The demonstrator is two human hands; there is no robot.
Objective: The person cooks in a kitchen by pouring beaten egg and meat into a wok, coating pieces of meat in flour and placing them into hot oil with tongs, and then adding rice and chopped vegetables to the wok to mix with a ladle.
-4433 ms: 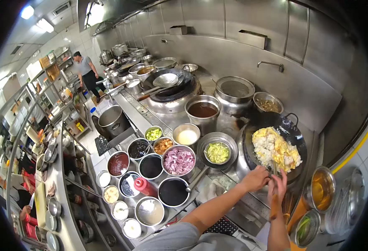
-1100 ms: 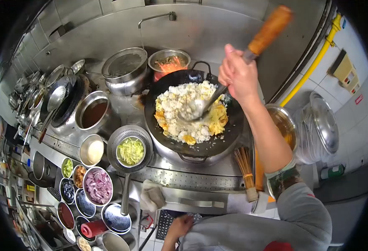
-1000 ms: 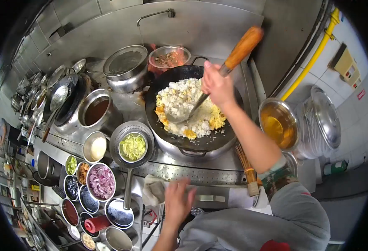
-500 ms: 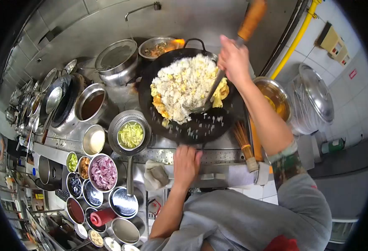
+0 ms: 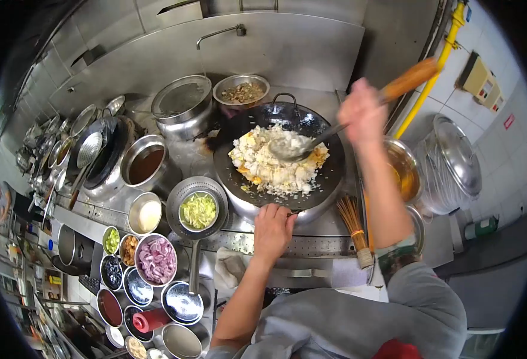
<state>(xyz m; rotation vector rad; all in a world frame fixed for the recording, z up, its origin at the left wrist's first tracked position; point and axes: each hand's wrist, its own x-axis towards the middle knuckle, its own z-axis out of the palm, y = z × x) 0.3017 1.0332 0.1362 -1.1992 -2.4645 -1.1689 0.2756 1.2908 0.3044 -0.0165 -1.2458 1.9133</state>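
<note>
A black wok (image 5: 233,185) on the stove holds white rice (image 5: 269,173) mixed with bits of yellow egg. My left hand (image 5: 273,232) is closed on the near edge of the wok, where its handle is mostly hidden under my fingers. Blurred by motion, my right hand (image 5: 362,116) grips a long-handled ladle (image 5: 329,133) with a wooden end. The ladle's bowl rests on top of the rice, near the middle of the heap.
Left of the wok lies a perforated strainer (image 5: 178,206) around a bowl of shredded green vegetable (image 5: 198,211). Nearby stand sliced red onion (image 5: 157,261), a pot of brown liquid (image 5: 145,164) and a red bottle (image 5: 151,320). At right are a bamboo brush (image 5: 352,221) and an oil pot (image 5: 406,173).
The wok has come down onto the stove and the airborne rice has settled. My right hand has moved right and down, bringing the ladle's bowl over the rice. The flame behind is gone.
</note>
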